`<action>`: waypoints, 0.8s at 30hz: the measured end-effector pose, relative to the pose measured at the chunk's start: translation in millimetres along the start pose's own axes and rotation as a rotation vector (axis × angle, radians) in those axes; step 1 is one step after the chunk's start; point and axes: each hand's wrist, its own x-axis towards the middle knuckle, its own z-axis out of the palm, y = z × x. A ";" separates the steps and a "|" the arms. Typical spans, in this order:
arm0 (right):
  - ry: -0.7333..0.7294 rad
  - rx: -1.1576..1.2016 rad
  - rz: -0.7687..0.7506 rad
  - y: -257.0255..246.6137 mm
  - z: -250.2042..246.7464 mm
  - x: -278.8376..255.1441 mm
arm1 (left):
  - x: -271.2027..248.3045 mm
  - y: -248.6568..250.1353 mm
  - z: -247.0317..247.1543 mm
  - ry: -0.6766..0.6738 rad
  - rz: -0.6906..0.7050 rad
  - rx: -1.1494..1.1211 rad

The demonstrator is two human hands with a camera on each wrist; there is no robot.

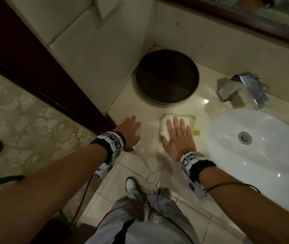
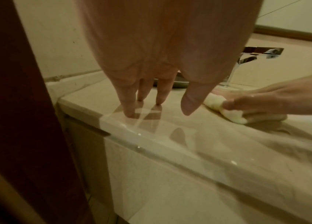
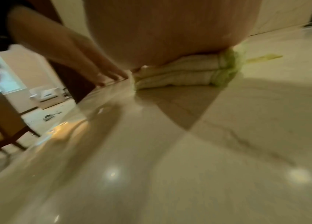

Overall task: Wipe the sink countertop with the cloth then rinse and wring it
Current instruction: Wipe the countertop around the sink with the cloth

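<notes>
**Pale marble, one flat hand on a folded cloth**

Glossy cream stone forms the countertop (image 1: 172, 110), and the head view alone takes in the whole layout: a round dark tray (image 1: 166, 76) at 12 o'clock from the hands, a squared chrome faucet (image 1: 244, 88) at 2 o'clock, and the white oval sink (image 1: 256, 148) at 3 o'clock with its metal drain. The right hand (image 1: 177, 138) lies flat on the cloth (image 1: 173, 120), fingers straight and spread, pressing down rather than gripping. The cloth sits on the counter between tray and sink, just left of the basin rim.

The right wrist view adds what the head view lacks: the cloth (image 3: 180, 75) is folded in several soft white layers with a frilled green edge, squashed under the palm. That picture is smeared, and the fingers themselves are hidden behind the heel of the hand.

The left wrist view shows the left hand (image 2: 157, 60) with straight fingers, tips (image 2: 130, 112) touching the counter's front edge (image 2: 151, 136), holding nothing. Only there does the polished stone mirror the fingers. The tray is mostly hidden behind them, and the faucet (image 2: 251, 59) is cut off by the right forearm.
</notes>
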 end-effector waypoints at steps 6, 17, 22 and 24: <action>0.030 0.060 0.244 -1.9 -17.7 23.5 | -7.9 -21.4 10.9 0.017 -0.047 -0.037; 0.008 0.052 0.209 -94.7 -0.8 28.0 | -47.8 -59.7 17.1 0.289 0.016 -0.231; 0.015 0.010 0.118 -135.1 -5.8 59.1 | -63.4 -77.1 14.6 0.294 -0.028 -0.244; 0.014 0.008 0.080 -150.0 -9.6 72.1 | -70.2 -84.1 13.8 0.282 -0.052 -0.229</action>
